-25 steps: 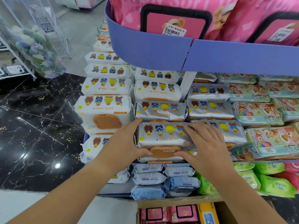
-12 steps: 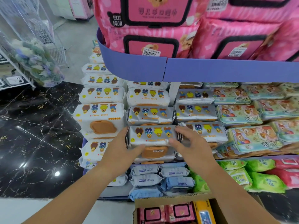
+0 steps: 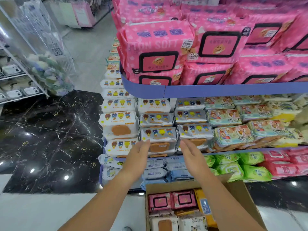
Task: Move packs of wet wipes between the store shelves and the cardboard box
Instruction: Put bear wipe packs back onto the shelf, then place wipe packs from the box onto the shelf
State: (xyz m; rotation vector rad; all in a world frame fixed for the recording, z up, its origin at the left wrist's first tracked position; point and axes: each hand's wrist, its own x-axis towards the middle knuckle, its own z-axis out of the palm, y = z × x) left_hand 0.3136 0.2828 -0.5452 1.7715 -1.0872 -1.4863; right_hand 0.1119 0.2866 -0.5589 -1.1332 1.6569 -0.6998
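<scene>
Left hand [image 3: 139,153] and right hand [image 3: 189,153]: both flat, fingers extended, palms turned toward each other, empty. They are apart, with a silver wipes pack [image 3: 158,136] between and just beyond the fingertips. Left fingertips reach the pack's lower left corner; whether they touch it cannot be told. Right fingertips sit near its lower right edge, no clear contact.

The pack lies on top of a stack at the front of the middle shelf [image 3: 233,151], bear cartoons on its face, orange flip lid [image 3: 159,147] facing the hands.

Left of the left hand: white packs [image 3: 119,124] with the same bear print. Right of the right hand: another silver pack [image 3: 195,131], then pale blue-green packs [image 3: 233,135].

Above the hands: purple shelf edge [image 3: 216,89] carrying large pink packs [image 3: 158,47].

Below the hands: blue-grey packs [image 3: 155,173], green packs [image 3: 241,169] further right.

Nearest the body, under the right forearm: open cardboard box [image 3: 243,197] holding small pink packs [image 3: 171,200] and white ones [image 3: 164,222].
</scene>
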